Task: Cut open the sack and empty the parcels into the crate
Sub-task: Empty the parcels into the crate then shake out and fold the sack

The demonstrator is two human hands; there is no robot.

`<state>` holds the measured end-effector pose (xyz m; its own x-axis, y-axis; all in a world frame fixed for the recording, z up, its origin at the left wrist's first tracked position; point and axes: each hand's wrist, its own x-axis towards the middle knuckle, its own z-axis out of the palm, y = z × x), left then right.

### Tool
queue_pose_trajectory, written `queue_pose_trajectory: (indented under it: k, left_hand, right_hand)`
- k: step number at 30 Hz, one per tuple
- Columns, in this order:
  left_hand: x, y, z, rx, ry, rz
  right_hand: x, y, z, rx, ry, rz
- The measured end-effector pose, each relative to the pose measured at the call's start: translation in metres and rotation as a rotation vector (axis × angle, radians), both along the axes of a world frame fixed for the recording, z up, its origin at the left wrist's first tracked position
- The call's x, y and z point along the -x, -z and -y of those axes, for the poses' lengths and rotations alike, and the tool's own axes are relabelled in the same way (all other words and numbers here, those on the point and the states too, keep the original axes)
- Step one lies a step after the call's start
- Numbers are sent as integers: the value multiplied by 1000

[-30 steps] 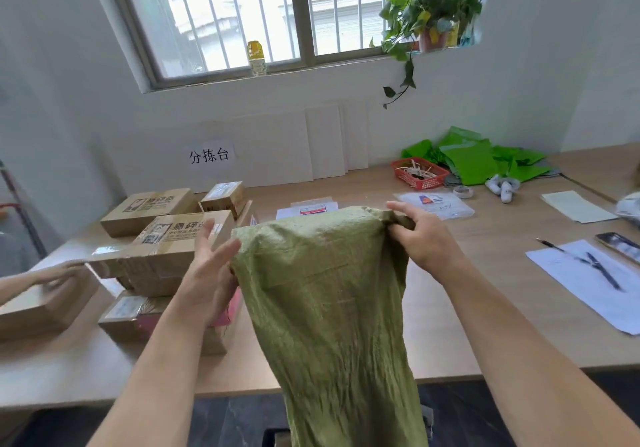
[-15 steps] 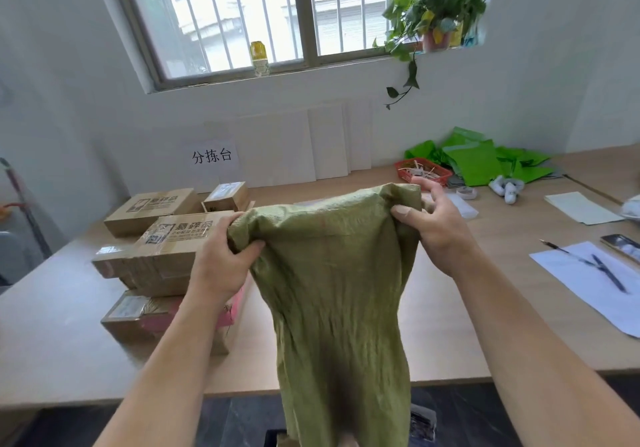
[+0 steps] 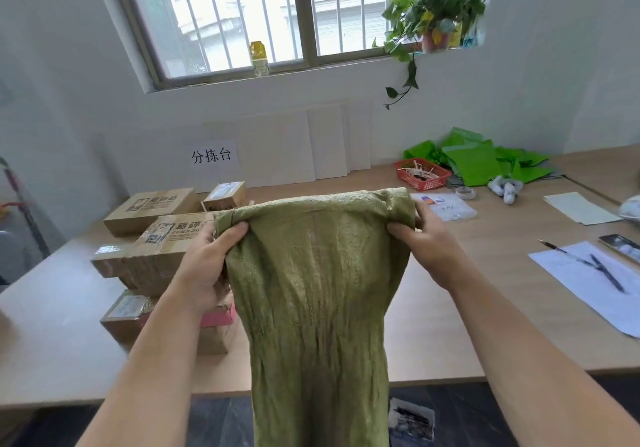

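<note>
A limp olive-green woven sack (image 3: 318,290) hangs from its top edge in front of me, over the near edge of the wooden table (image 3: 433,325). My left hand (image 3: 204,266) grips the sack's upper left corner, thumb over the fabric. My right hand (image 3: 429,238) grips its upper right corner. The sack's lower end drops below the table edge and out of view. Brown cardboard parcels (image 3: 162,238) lie stacked on the table just left of the sack, one with a pink side. No crate is visible.
A red basket (image 3: 422,174), green bags (image 3: 481,162), a tape roll (image 3: 465,192) and a plastic pouch (image 3: 446,206) sit at the back right. Paper sheets with a pen (image 3: 602,270) and a phone (image 3: 620,244) lie at right. White boards lean against the wall.
Both hands raised the sack's top edge and spread it wider; my left hand went from flat against the fabric to gripping it. Another person's hand and box at far left are gone from view.
</note>
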<state>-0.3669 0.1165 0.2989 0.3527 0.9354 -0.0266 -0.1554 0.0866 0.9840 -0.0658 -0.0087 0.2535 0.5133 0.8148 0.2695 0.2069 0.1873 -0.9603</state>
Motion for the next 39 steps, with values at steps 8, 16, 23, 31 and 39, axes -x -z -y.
queue_pose_trajectory:
  k: [8,16,23,31,39]
  left_hand:
    - [11,16,-2,28,212,163]
    - [-2,8,2,-110,69,-118]
    - [-2,7,-7,101,-49,-58]
    - [3,6,-3,-21,48,-14]
    - [2,13,1,-257,151,-166]
  right_hand:
    - [8,-4,-5,57,316,68]
    - [7,-22,6,4,55,-19]
    - [0,-14,6,29,-163,115]
    - [5,-17,2,101,200,308]
    - [4,-25,-1,-41,179,-51]
